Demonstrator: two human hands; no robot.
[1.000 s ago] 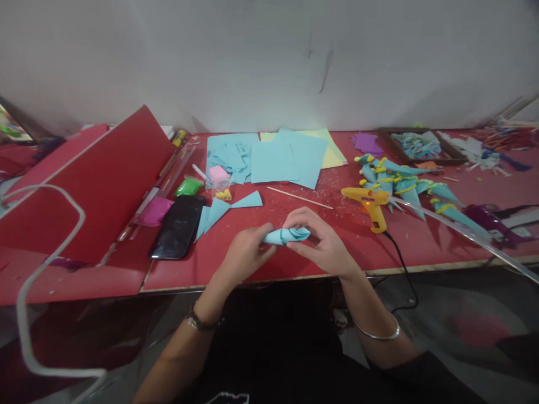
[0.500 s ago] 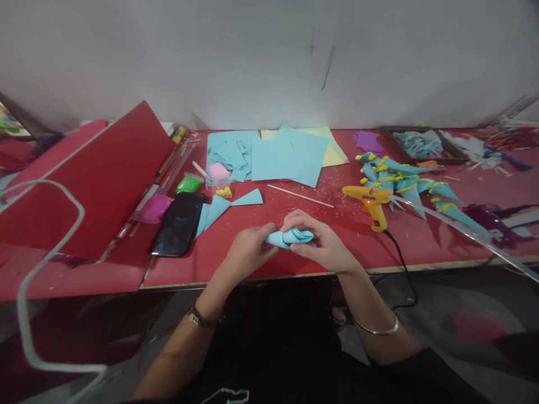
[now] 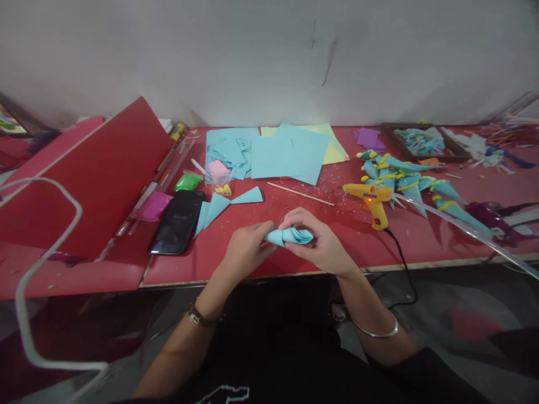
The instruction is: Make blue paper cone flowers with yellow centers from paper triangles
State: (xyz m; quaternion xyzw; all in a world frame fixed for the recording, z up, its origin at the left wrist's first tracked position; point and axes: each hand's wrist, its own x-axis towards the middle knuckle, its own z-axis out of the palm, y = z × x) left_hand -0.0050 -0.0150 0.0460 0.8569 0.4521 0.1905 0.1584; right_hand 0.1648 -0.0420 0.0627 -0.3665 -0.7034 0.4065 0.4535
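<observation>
Between both hands, over the front of the red table, is a rolled blue paper. My left hand pinches its narrow left end. Around the wider right end curl the fingers of my right hand; layered paper edges show there. Beyond the hands lies a thin wooden stick. Flat blue sheets rest near the wall, and small blue cones lie left of the stick.
A black phone and a large red board are at left. On the right are a yellow glue gun with a cord, several blue cones with yellow trim, and a brown tray of scraps.
The rolled paper has turned slightly in my fingers, and more of its layered right opening shows. Both hands keep hold of it.
</observation>
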